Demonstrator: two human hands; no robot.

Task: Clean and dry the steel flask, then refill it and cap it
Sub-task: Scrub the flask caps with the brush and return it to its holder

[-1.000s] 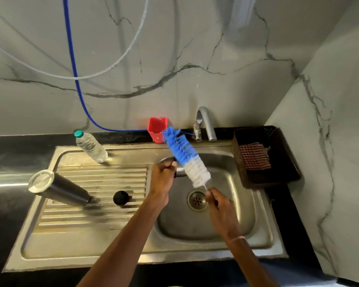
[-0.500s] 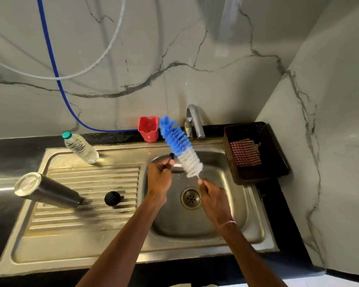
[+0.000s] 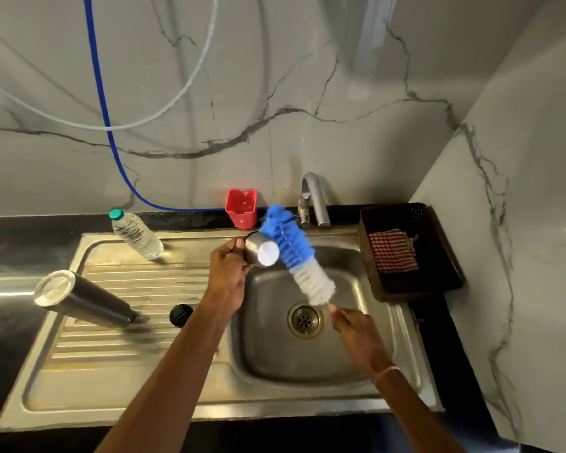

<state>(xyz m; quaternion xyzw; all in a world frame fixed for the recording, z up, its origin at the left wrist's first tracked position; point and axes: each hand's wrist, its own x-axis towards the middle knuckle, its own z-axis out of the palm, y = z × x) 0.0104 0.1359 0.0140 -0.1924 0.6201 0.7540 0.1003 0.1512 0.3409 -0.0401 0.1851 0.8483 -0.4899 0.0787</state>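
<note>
The steel flask (image 3: 85, 299) lies tilted on the drainboard at the left, base toward me, with its black cap (image 3: 180, 314) beside its neck. My left hand (image 3: 227, 273) grips a small steel cup (image 3: 261, 253) over the back edge of the sink basin (image 3: 275, 354); the cup's pale round end faces me. My right hand (image 3: 356, 328) holds the thin handle of a blue and white bottle brush (image 3: 294, 253). The brush slants up and left, its blue bristles against the cup's right side.
A plastic water bottle (image 3: 137, 235) with a green cap leans at the drainboard's back. A red holder (image 3: 241, 207) and the tap (image 3: 314, 197) stand behind the basin. A dark basket (image 3: 438, 276) with a checked cloth (image 3: 392, 250) sits at the right.
My left hand has turned the steel cup so its pale end faces me. The brush has stayed slanted beside it, with my right hand a little lower on the handle.
</note>
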